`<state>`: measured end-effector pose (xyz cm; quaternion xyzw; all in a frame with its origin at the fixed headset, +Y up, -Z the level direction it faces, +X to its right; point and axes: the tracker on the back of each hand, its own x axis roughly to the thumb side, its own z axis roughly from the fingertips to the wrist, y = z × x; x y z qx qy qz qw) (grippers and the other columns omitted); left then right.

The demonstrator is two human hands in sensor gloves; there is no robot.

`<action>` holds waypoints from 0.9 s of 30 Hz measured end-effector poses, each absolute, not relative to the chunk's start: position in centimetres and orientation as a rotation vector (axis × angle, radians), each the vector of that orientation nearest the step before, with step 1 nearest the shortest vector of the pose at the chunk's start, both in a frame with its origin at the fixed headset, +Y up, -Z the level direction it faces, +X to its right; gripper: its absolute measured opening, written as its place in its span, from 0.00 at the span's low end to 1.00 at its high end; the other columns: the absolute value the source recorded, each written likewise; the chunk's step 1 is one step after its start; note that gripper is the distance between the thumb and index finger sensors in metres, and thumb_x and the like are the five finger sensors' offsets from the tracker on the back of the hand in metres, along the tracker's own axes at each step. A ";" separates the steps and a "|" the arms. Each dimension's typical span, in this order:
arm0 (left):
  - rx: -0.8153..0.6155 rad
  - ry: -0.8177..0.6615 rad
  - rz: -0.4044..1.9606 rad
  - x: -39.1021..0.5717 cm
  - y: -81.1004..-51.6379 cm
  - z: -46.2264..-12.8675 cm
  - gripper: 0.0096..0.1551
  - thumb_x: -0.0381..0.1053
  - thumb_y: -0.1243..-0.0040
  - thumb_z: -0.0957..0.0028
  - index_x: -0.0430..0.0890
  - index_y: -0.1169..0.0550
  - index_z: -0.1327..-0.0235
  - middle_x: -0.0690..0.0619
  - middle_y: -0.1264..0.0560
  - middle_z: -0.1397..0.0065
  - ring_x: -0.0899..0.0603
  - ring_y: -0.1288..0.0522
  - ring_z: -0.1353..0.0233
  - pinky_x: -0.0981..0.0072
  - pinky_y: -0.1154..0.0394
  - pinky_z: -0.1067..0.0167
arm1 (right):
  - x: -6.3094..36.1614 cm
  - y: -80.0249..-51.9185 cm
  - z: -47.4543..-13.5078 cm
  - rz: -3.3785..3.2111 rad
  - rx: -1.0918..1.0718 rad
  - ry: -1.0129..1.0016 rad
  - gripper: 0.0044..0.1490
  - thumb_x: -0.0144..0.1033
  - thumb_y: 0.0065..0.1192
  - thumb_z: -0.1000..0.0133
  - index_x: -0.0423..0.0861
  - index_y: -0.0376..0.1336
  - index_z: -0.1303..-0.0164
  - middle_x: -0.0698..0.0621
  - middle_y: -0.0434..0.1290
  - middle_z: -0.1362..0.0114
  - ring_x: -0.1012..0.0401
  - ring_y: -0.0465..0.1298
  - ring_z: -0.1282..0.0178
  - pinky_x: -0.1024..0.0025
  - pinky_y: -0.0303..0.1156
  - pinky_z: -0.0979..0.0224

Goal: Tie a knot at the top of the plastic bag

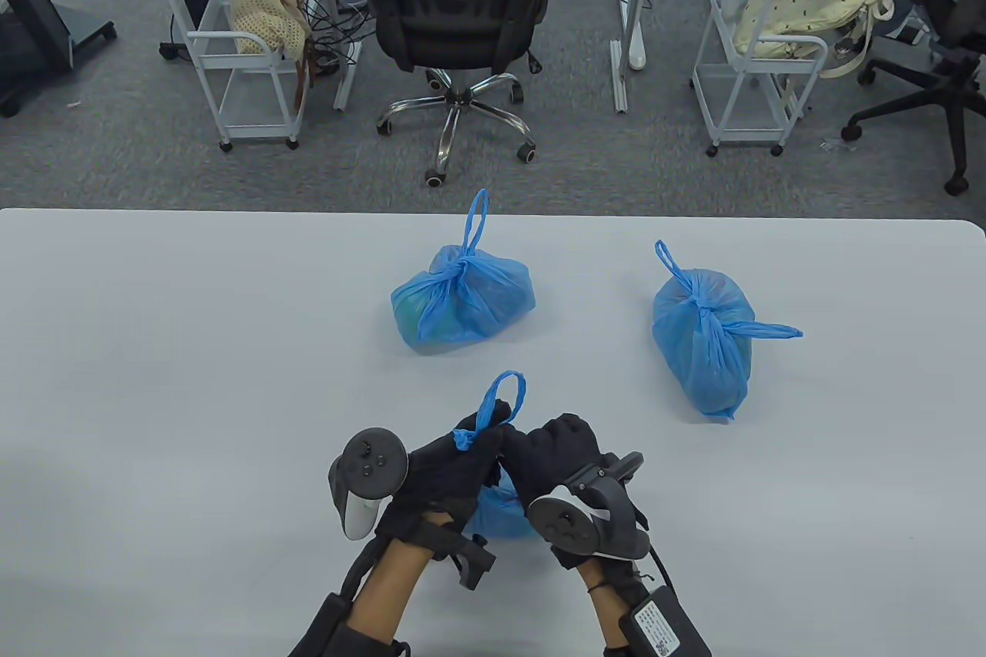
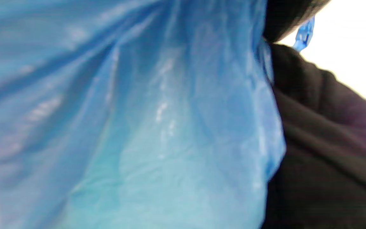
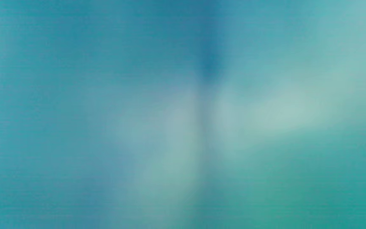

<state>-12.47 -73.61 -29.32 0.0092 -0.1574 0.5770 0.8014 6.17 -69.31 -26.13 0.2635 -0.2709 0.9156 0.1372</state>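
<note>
A blue plastic bag (image 1: 501, 511) sits on the white table (image 1: 192, 349) near the front edge, mostly hidden under both hands. My left hand (image 1: 462, 457) grips one twisted handle strip of the bag; its loop (image 1: 504, 399) stands up above the fingers. My right hand (image 1: 551, 453) is closed over the bag top right beside the left hand, its hold hidden. The left wrist view is filled with the bag's blue film (image 2: 138, 121), with a black glove (image 2: 322, 143) at the right. The right wrist view shows only blurred blue-green plastic (image 3: 183, 114).
Two other blue bags with knotted tops lie on the table: one in the middle (image 1: 462, 299) and one at the right (image 1: 705, 341). Beyond the far table edge stand an office chair (image 1: 454, 18) and white carts (image 1: 239, 48).
</note>
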 end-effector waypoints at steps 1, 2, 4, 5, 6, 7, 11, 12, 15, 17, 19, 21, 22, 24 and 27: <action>0.009 -0.345 1.250 -12.5 -73.7 -29.4 0.26 0.60 0.51 0.40 0.55 0.23 0.33 0.62 0.14 0.72 0.49 0.13 0.57 0.37 0.29 0.35 | 6.2 -69.3 -26.2 2.635 0.752 -0.777 0.21 0.37 0.68 0.47 0.45 0.73 0.45 0.52 0.84 0.61 0.51 0.85 0.57 0.38 0.73 0.43; -0.005 -0.345 1.267 -12.5 -73.7 -29.5 0.26 0.60 0.52 0.40 0.55 0.23 0.33 0.62 0.14 0.72 0.49 0.12 0.57 0.37 0.29 0.34 | 6.2 -69.3 -26.2 2.627 0.747 -0.768 0.21 0.38 0.68 0.47 0.45 0.73 0.45 0.52 0.84 0.61 0.51 0.85 0.56 0.38 0.73 0.43; -0.024 -0.346 1.308 -12.7 -73.9 -29.5 0.26 0.60 0.51 0.40 0.55 0.22 0.33 0.62 0.13 0.73 0.49 0.12 0.55 0.36 0.30 0.33 | 6.5 -69.3 -26.3 2.605 0.738 -0.748 0.21 0.38 0.68 0.47 0.46 0.73 0.45 0.52 0.84 0.59 0.51 0.86 0.55 0.39 0.74 0.42; -0.027 -0.354 1.319 -12.9 -73.9 -29.6 0.26 0.59 0.51 0.40 0.54 0.22 0.33 0.62 0.12 0.72 0.49 0.11 0.53 0.36 0.31 0.32 | 6.9 -69.3 -26.6 2.577 0.733 -0.714 0.21 0.39 0.68 0.47 0.47 0.73 0.45 0.52 0.84 0.57 0.51 0.85 0.54 0.39 0.73 0.42; -0.029 -0.362 1.326 -13.0 -73.8 -29.6 0.26 0.59 0.51 0.40 0.54 0.22 0.33 0.63 0.11 0.71 0.48 0.11 0.52 0.35 0.31 0.32 | 7.2 -69.4 -26.8 2.540 0.721 -0.669 0.22 0.39 0.68 0.48 0.48 0.73 0.45 0.51 0.84 0.55 0.51 0.85 0.51 0.38 0.73 0.41; -0.028 -0.367 1.334 -13.0 -73.8 -29.6 0.25 0.59 0.51 0.40 0.55 0.22 0.33 0.63 0.10 0.70 0.48 0.11 0.50 0.35 0.32 0.31 | 7.7 -69.5 -27.1 2.489 0.702 -0.608 0.23 0.40 0.68 0.48 0.48 0.72 0.43 0.50 0.84 0.52 0.49 0.84 0.49 0.37 0.72 0.40; -0.032 -0.421 1.359 -13.1 -73.2 -29.6 0.25 0.59 0.50 0.40 0.56 0.23 0.32 0.64 0.08 0.61 0.47 0.11 0.45 0.34 0.33 0.30 | 10.4 -70.0 -28.1 2.223 0.541 -0.431 0.34 0.50 0.67 0.47 0.44 0.68 0.35 0.44 0.80 0.41 0.42 0.77 0.35 0.30 0.64 0.35; -0.039 -0.435 1.353 -13.0 -73.0 -29.5 0.28 0.63 0.53 0.40 0.55 0.23 0.32 0.62 0.08 0.60 0.47 0.12 0.44 0.33 0.34 0.30 | 10.9 -69.9 -28.1 2.160 0.510 -0.429 0.37 0.53 0.66 0.46 0.43 0.67 0.33 0.44 0.79 0.40 0.41 0.76 0.34 0.29 0.63 0.35; -0.035 -0.484 1.266 -12.4 -72.6 -29.4 0.28 0.62 0.53 0.41 0.55 0.22 0.33 0.62 0.08 0.60 0.47 0.12 0.45 0.33 0.34 0.30 | 11.7 -69.0 -27.9 1.975 0.456 -0.470 0.43 0.57 0.65 0.46 0.42 0.63 0.28 0.41 0.76 0.36 0.38 0.73 0.32 0.27 0.60 0.35; -0.045 -0.518 1.214 -12.0 -72.4 -29.2 0.25 0.57 0.49 0.40 0.55 0.22 0.33 0.62 0.08 0.60 0.46 0.12 0.45 0.33 0.34 0.30 | 11.6 -68.1 -27.3 1.945 0.471 -0.516 0.46 0.59 0.65 0.46 0.44 0.59 0.25 0.41 0.75 0.34 0.38 0.73 0.32 0.27 0.60 0.34; -0.046 -0.538 1.160 -11.6 -72.1 -29.0 0.28 0.62 0.52 0.41 0.54 0.22 0.33 0.61 0.08 0.60 0.46 0.11 0.45 0.32 0.34 0.30 | 11.3 -67.2 -26.7 1.957 0.470 -0.586 0.46 0.59 0.65 0.46 0.45 0.58 0.23 0.43 0.75 0.36 0.40 0.74 0.33 0.28 0.60 0.35; -0.064 -0.562 1.121 -11.3 -72.1 -28.9 0.28 0.62 0.52 0.41 0.54 0.22 0.33 0.61 0.08 0.59 0.46 0.12 0.44 0.32 0.34 0.30 | 10.9 -66.5 -26.1 1.964 0.481 -0.655 0.44 0.58 0.67 0.47 0.48 0.59 0.24 0.44 0.77 0.39 0.41 0.76 0.36 0.28 0.62 0.35; -0.069 -0.565 1.117 -11.2 -72.1 -28.9 0.25 0.58 0.48 0.40 0.54 0.22 0.33 0.61 0.08 0.58 0.46 0.12 0.44 0.32 0.34 0.30 | 10.7 -66.3 -26.0 1.966 0.480 -0.665 0.43 0.56 0.68 0.47 0.48 0.60 0.25 0.45 0.78 0.41 0.42 0.77 0.38 0.29 0.62 0.36; -0.079 -0.570 1.127 -11.2 -72.1 -28.8 0.25 0.58 0.48 0.40 0.53 0.22 0.33 0.61 0.08 0.57 0.45 0.12 0.43 0.31 0.34 0.30 | 10.6 -65.9 -25.5 1.961 0.469 -0.718 0.35 0.52 0.68 0.46 0.49 0.65 0.30 0.47 0.80 0.45 0.44 0.80 0.42 0.30 0.64 0.36; -0.131 -0.543 1.259 -11.5 -72.5 -29.1 0.26 0.60 0.50 0.40 0.53 0.23 0.32 0.60 0.07 0.54 0.45 0.12 0.42 0.32 0.34 0.29 | 11.0 -65.6 -25.1 1.888 0.416 -0.833 0.22 0.43 0.68 0.46 0.47 0.74 0.45 0.51 0.84 0.56 0.49 0.84 0.50 0.35 0.70 0.40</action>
